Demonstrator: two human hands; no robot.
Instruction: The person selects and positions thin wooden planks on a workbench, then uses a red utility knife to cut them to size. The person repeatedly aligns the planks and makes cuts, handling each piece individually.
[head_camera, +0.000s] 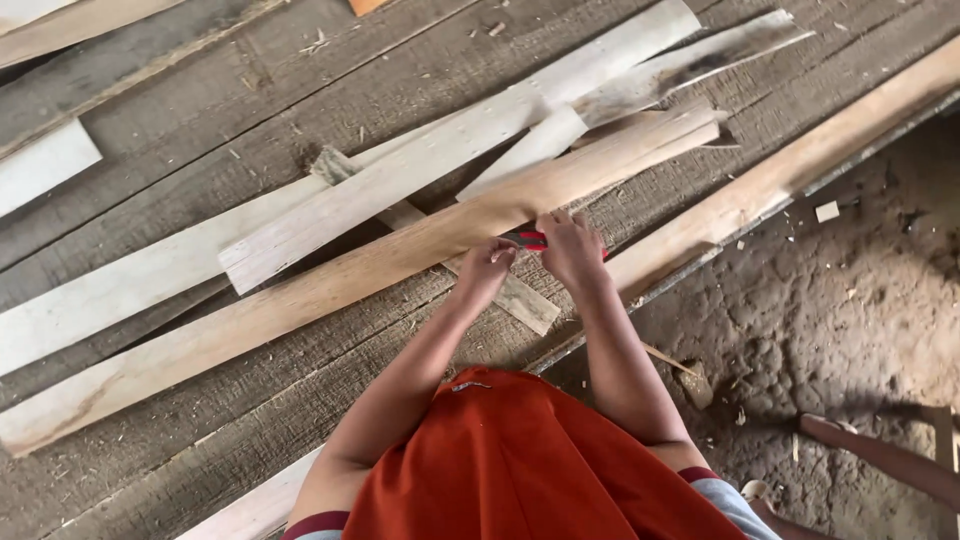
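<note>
Two hands, left hand (487, 266) and right hand (570, 247), I saw clamped on a small red tool (527, 240), light and rigid, against the long stiff plank (330, 285).

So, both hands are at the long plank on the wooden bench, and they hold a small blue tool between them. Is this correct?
Not quite: the tool is red, not blue. The head view shows the left hand and the right hand together at the edge of the long plank on the wooden bench, with a small red tool between them; what kind of tool cannot be told.
</note>
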